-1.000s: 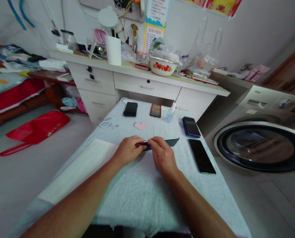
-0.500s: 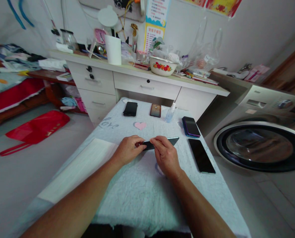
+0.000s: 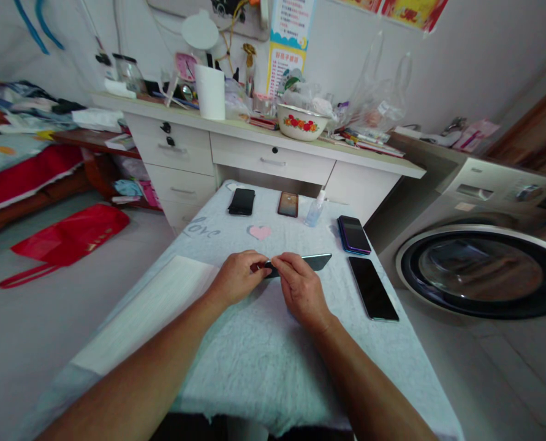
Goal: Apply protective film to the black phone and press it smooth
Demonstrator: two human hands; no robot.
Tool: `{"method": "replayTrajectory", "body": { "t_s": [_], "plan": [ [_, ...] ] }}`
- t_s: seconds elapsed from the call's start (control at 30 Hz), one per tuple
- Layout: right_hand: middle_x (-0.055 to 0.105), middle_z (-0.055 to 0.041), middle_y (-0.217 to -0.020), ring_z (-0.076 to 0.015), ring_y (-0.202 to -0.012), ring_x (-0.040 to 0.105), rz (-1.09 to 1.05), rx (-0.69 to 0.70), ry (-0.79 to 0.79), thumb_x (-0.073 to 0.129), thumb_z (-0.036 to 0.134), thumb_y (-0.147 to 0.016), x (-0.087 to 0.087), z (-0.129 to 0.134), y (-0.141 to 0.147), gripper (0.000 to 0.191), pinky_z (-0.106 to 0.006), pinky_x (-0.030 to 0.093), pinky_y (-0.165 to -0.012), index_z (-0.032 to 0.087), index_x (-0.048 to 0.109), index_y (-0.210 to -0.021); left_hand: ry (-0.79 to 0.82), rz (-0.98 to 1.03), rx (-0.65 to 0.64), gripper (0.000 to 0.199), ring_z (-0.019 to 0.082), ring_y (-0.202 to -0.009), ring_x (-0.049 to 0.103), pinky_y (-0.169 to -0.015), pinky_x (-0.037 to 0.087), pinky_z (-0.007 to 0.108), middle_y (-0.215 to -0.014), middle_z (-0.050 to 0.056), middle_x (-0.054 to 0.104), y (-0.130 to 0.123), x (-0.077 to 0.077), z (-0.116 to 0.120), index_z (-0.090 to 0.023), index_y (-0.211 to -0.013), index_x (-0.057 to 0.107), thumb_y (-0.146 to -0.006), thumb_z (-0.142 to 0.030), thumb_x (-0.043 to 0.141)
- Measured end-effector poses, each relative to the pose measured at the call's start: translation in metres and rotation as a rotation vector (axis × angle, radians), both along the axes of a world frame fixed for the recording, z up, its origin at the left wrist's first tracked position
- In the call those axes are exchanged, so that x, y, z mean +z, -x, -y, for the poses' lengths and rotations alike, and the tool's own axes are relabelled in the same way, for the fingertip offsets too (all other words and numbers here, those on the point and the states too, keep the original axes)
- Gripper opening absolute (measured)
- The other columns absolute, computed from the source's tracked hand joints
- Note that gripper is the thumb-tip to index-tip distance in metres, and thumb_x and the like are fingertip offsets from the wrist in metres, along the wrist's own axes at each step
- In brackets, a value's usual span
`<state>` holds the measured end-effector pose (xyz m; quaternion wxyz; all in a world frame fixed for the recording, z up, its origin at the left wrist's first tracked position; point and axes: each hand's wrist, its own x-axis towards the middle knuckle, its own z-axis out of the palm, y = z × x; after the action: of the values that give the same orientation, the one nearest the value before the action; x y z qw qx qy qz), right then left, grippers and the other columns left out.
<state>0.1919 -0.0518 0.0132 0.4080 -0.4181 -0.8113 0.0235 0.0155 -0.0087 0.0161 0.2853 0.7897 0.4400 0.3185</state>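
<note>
A dark smartphone (image 3: 318,263) is held tilted just above the cloth-covered table. My left hand (image 3: 238,275) grips its left end, thumb and fingers closed on the edge. Over the same end, my right hand (image 3: 304,291) has its thumb and fingers pinched together; whatever is between them is hidden. To the right lies a large black phone (image 3: 374,288), screen up, with a stack of phones (image 3: 354,234) behind it. Farther back are a black phone (image 3: 242,201), a small brownish phone (image 3: 288,204) and a clear spray bottle (image 3: 315,212).
A white folded sheet (image 3: 146,315) lies along the left side of the tablecloth (image 3: 258,355). Behind stands a white desk (image 3: 181,147) bearing a flowered bowl (image 3: 301,124) and a paper roll (image 3: 210,93). A washing machine (image 3: 466,190) is at right, a red bag (image 3: 73,233) on the floor at left.
My right hand has slid left along the phone, its pinched fingertips now closer to my left hand. The left hand and the phone look nearly still.
</note>
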Motion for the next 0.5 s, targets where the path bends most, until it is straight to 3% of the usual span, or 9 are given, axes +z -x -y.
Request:
{"method": "replayTrajectory", "body": {
  "t_s": [0.27, 0.5],
  "plan": [
    [0.063, -0.0079, -0.11, -0.0184, -0.101, 0.061, 0.012, -0.069, -0.013, 0.044, 0.009, -0.091, 0.001, 0.0, -0.007, 0.036, -0.031, 0.052, -0.091, 0.023, 0.065, -0.118, -0.007, -0.006, 0.01, 0.01, 0.014, -0.071, 0.058, -0.068, 0.044, 0.025, -0.077, 0.001, 0.065, 0.001, -0.003, -0.001, -0.018, -0.081, 0.071, -0.08, -0.022, 0.062],
    [0.063, -0.0087, -0.106, -0.0172, -0.095, 0.062, 0.009, -0.195, -0.026, 0.045, 0.009, -0.09, 0.005, 0.001, -0.019, 0.031, -0.029, 0.052, -0.088, 0.018, 0.067, -0.109, -0.012, -0.025, 0.009, 0.011, 0.013, -0.069, 0.058, -0.067, 0.043, 0.025, -0.075, 0.001, 0.064, 0.002, 0.0, -0.001, -0.017, -0.081, 0.071, -0.079, -0.023, 0.062]
  ]
}}
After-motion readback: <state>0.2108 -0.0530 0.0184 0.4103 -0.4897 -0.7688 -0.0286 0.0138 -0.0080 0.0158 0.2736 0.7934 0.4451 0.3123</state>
